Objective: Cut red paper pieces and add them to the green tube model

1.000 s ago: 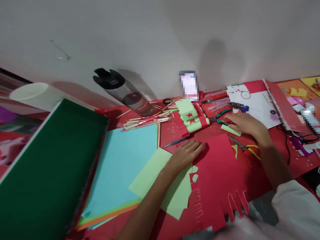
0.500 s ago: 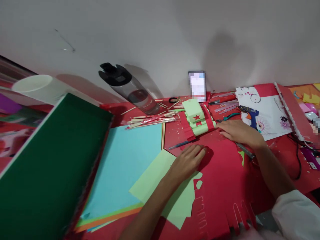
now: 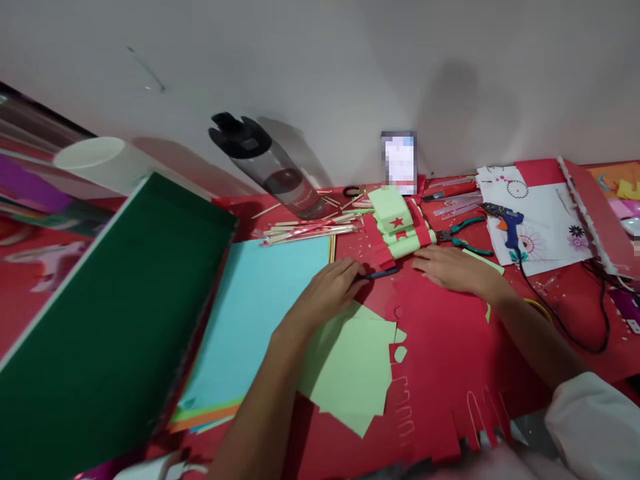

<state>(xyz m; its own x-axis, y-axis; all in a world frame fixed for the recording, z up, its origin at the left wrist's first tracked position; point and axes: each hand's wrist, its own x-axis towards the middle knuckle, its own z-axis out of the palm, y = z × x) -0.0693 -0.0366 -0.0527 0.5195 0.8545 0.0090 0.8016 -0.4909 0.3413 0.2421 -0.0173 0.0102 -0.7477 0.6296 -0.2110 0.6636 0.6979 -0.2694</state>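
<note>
My left hand (image 3: 334, 288) is closed around one end of a dark pen (image 3: 383, 273), just above the light green sheets (image 3: 357, 367). My right hand (image 3: 447, 268) lies with fingers stretched out on a large red sheet (image 3: 435, 353) whose near edge is cut into strips. Its fingertips are close beside a small light green and red paper model (image 3: 395, 217) with red stars; whether they touch it I cannot tell. Teal-handled pliers (image 3: 467, 227) lie just beyond that hand. Small green scraps (image 3: 401, 354) are by the red sheet's left edge.
Blue paper (image 3: 265, 307) and a tilted green board (image 3: 120, 320) occupy the left. At the back are a bottle (image 3: 280, 177), wooden sticks (image 3: 310, 230) and a propped phone (image 3: 400, 163). A corded glue gun (image 3: 507, 220) rests on white patterned paper (image 3: 550, 233) at right.
My left hand has moved left and away from me, from the sheets onto the pen. My right hand has slid slightly left and down, uncovering the pliers. The view has shifted a little.
</note>
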